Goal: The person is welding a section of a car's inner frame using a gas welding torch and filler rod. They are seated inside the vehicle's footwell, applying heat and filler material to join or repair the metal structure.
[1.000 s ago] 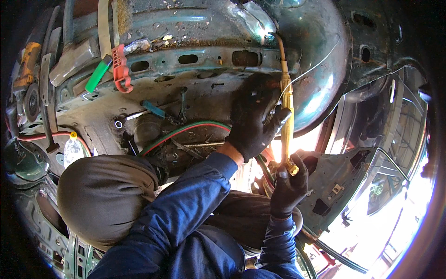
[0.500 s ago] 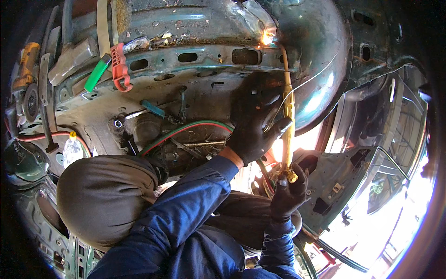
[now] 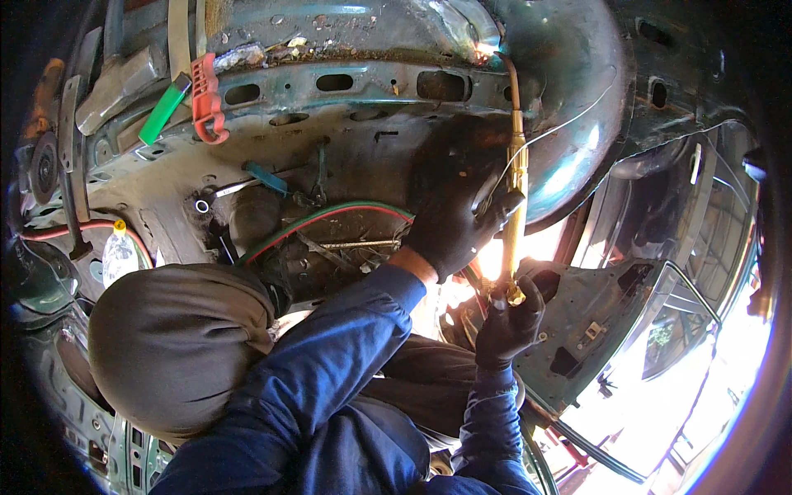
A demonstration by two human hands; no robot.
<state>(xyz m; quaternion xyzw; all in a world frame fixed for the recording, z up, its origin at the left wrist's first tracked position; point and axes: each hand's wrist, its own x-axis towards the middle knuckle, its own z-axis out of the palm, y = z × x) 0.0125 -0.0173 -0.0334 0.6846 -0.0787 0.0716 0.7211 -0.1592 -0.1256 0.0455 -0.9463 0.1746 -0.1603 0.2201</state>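
My right hand (image 3: 509, 327), in a black glove, is closed round the valve end of a brass gas torch (image 3: 515, 198). The torch stands nearly upright in view, and its thin bent neck ends at a small bright flame (image 3: 485, 51) against a sheet-metal seam beside a rounded dark green panel (image 3: 569, 107). My left hand (image 3: 454, 214), also black-gloved, is closed with its thumb beside the torch body. A thin metal wire (image 3: 569, 124) runs out of its fingers, passes the torch and curves up to the right. Shadow hides most of the left fingers.
On the car-body ledge at left lie a hammer (image 3: 124, 87), a green-handled tool (image 3: 165, 111), a red plastic handle (image 3: 208, 99) and an angle grinder (image 3: 43, 140). Red and green hoses (image 3: 330, 213) cross below. A plastic bottle (image 3: 120, 256) stands near my knee; a car door (image 3: 586, 330) is at right.
The view has shifted a little, with the ledge tools higher and further left. The torch tip has moved slightly right along the seam, and the flame looks smaller. Both hands keep their holds.
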